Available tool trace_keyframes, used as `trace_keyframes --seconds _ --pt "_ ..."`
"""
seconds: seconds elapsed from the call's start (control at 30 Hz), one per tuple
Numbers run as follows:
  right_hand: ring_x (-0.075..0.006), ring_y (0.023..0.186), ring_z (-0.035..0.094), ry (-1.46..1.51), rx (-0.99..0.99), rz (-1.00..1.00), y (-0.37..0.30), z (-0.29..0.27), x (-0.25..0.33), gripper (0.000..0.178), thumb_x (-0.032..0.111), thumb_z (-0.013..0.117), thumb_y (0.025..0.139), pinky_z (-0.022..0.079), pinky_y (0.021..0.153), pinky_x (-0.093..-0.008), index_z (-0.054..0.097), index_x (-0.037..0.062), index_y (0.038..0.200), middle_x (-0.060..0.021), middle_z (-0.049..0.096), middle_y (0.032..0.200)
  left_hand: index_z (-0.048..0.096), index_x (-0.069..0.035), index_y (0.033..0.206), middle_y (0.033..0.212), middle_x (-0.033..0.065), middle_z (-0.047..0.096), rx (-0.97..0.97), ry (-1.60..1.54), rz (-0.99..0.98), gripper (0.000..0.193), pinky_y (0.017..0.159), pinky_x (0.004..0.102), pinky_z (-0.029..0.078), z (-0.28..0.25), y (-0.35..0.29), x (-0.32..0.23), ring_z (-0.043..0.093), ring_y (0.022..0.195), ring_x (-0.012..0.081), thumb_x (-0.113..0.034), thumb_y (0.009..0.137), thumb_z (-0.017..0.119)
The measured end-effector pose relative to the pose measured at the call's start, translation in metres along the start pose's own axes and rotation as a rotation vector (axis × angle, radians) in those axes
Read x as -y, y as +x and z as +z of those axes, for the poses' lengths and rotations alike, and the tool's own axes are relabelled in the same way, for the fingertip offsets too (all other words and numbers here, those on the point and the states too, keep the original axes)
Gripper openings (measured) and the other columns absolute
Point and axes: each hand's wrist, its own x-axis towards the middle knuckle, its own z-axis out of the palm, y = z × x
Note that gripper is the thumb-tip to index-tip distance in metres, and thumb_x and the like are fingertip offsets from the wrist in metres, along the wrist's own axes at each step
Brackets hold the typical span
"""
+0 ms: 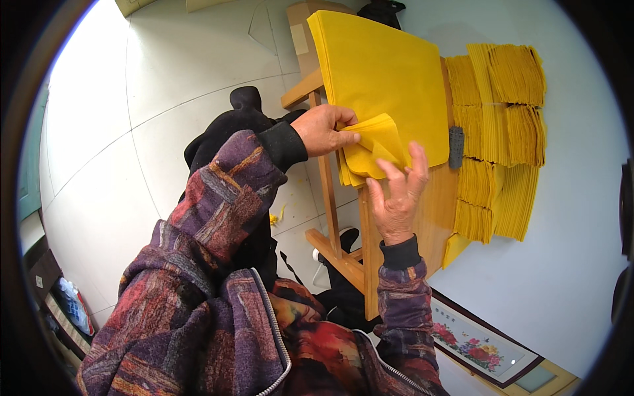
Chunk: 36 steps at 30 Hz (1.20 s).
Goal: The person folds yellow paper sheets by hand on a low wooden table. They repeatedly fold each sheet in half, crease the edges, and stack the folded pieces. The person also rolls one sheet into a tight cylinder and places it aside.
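A stack of large yellow sheets (383, 72), paper or thin cloth, lies on a wooden table (413, 228). My left hand (325, 131) pinches the lifted near corner of the stack between thumb and fingers. That folded-up corner (378, 140) fans into several layers and curls toward the right. Just below it, my right hand (399, 195) is raised with thumb and fingers apart. Its fingertips are close to the curled edge; whether they touch it I cannot tell. Nothing shows in the right hand's grasp.
Bundles of folded yellow sheets (515, 79) are piled along the table's right side by the wall. A dark grey block (456, 147) sits beside the stack. A cardboard box (304, 39) stands beyond, and a framed flower picture (479, 340) is at lower right. Yellow scraps (274, 218) lie on the tiled floor.
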Motion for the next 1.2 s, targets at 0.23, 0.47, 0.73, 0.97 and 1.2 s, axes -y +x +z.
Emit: trace_keyframes --seconds 0.23,0.47,0.73,0.97,1.2 --pt "-0.0423 0.134 0.03 0.04 0.155 0.045 0.005 0.001 -0.002 0.01 0.004 0.071 0.075 0.028 0.108 -0.0501 0.065 0.0042 0.083 -0.0161 0.041 0.142 0.061 0.001 0.097 0.082 0.0048 0.064 0.03 0.012 -0.032 0.023 0.073 0.0281 0.047 -0.002 -0.001 -0.002 0.056 0.076 0.0127 -0.022 0.092 0.063" --pt "-0.0421 0.136 0.028 0.168 0.229 0.149 0.013 -0.004 0.0 0.007 0.003 0.068 0.077 0.025 0.11 -0.0481 0.061 0.0036 0.078 -0.0169 0.038 0.145 0.065 0.001 0.097 0.083 0.0138 0.067 0.001 0.012 0.019 0.025 0.073 0.0333 0.051 -0.003 -0.002 -0.001 0.064 0.076 0.0241 -0.023 0.089 0.066" --pt "-0.0417 0.136 0.029 0.057 0.248 0.065 0.011 -0.001 0.004 0.007 0.001 0.067 0.076 0.026 0.11 -0.049 0.061 0.0031 0.08 -0.0158 0.038 0.145 0.065 0.001 0.096 0.082 0.0136 0.067 -0.005 0.007 0.009 0.024 0.072 0.0333 0.051 -0.003 -0.002 0.0 0.064 0.075 0.0236 -0.023 0.089 0.066" --pt "-0.0406 0.136 0.029 0.179 0.217 0.136 0.013 -0.003 0.001 0.01 0.0 0.066 0.075 0.025 0.111 -0.0478 0.058 0.0037 0.078 -0.018 0.037 0.146 0.065 0.0 0.096 0.082 0.0136 0.067 -0.003 -0.001 0.011 0.024 0.072 0.0332 0.051 -0.002 -0.001 0.0 0.064 0.076 0.0233 -0.023 0.089 0.066" --pt "-0.0366 0.135 0.033 0.37 0.214 0.279 0.016 -0.002 -0.006 0.015 0.001 0.07 0.074 0.026 0.11 -0.0442 0.056 0.006 0.077 -0.0188 0.037 0.146 0.065 0.0 0.097 0.084 0.0125 0.067 0.023 0.012 0.002 0.023 0.075 0.0327 0.052 -0.005 -0.001 -0.002 0.064 0.078 0.0229 -0.022 0.089 0.067"
